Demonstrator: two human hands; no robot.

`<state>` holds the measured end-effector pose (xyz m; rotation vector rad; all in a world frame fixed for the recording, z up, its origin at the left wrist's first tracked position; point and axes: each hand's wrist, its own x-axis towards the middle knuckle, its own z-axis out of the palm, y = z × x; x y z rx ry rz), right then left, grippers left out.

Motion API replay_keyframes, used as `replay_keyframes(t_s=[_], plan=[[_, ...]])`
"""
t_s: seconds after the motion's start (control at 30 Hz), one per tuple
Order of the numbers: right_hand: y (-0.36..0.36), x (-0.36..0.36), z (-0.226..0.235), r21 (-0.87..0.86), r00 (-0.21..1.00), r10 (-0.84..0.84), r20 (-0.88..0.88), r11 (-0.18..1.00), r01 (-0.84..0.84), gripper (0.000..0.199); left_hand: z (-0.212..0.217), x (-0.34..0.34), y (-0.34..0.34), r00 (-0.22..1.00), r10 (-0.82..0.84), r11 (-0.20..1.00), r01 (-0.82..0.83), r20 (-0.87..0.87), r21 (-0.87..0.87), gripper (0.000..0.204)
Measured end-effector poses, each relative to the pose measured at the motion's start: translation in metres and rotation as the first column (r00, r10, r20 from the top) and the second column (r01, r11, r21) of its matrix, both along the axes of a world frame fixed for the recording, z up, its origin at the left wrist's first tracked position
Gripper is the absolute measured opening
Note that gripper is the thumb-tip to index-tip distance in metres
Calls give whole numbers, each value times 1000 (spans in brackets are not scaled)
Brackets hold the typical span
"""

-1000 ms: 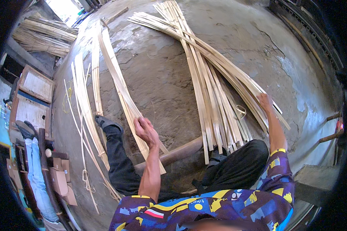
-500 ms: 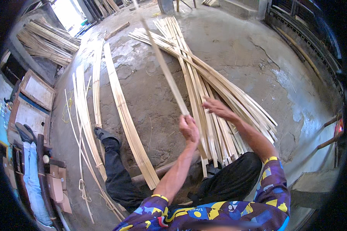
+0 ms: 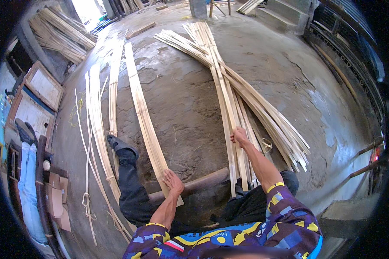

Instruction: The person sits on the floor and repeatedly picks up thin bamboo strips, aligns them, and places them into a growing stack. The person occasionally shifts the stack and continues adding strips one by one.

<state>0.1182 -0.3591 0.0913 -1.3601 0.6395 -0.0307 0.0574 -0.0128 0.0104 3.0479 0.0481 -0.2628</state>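
Note:
I sit on a concrete floor with long pale bamboo strips laid out ahead. My left hand (image 3: 173,180) presses flat on the near end of a flat row of strips (image 3: 143,114) that runs away to the upper left. My right hand (image 3: 239,135) is closed around one strip in the big fanned pile of strips (image 3: 229,82) on the right. A round wooden pole (image 3: 201,183) lies across under the near ends, in front of my legs.
More strips (image 3: 97,125) lie at the left beside my dark-trousered leg and shoe (image 3: 122,146). Bundled bamboo (image 3: 58,32) is stacked at the upper left near wooden frames (image 3: 39,93). Steps (image 3: 285,15) and a railing border the right.
My left hand, lifted near the right pile half a second ago, has come back down onto the left row of strips. My right hand has moved slightly and now grips a strip in the pile.

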Motion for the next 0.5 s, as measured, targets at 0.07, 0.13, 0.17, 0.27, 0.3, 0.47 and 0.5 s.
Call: replay_keyframes(t_s=[0.07, 0.13, 0.17, 0.27, 0.3, 0.47, 0.5], plan=[[-3, -5, -12, -42, 999, -34, -11, 999, 33, 11, -13, 0, 10, 995, -66, 992, 57, 79, 115, 78], [-4, -11, -16, -65, 997, -82, 0, 995, 82, 17, -11, -1, 8, 987, -96, 988, 78, 130, 136, 73], [-6, -13, -14, -258, 998, -32, -50, 966, 18, 24, -6, -3, 6, 983, -70, 996, 60, 168, 62, 73], [8, -17, -3, -987, 976, -197, 91, 112, 115, 12, 21, -6, -13, 993, 73, 930, -34, 93, -367, 73], [15, -17, 4, -958, 989, -93, 117, 250, 137, 17, 29, -5, -20, 983, 161, 834, -89, 87, -545, 72], [100, 13, 26, -737, 828, 541, 146, 618, -274, 29, 52, 9, -61, 924, 380, 586, -276, -43, -762, 74], [124, 15, 24, -794, 790, 583, 193, 566, -224, 29, 54, 11, -66, 920, 383, 574, -310, -87, -758, 73]])
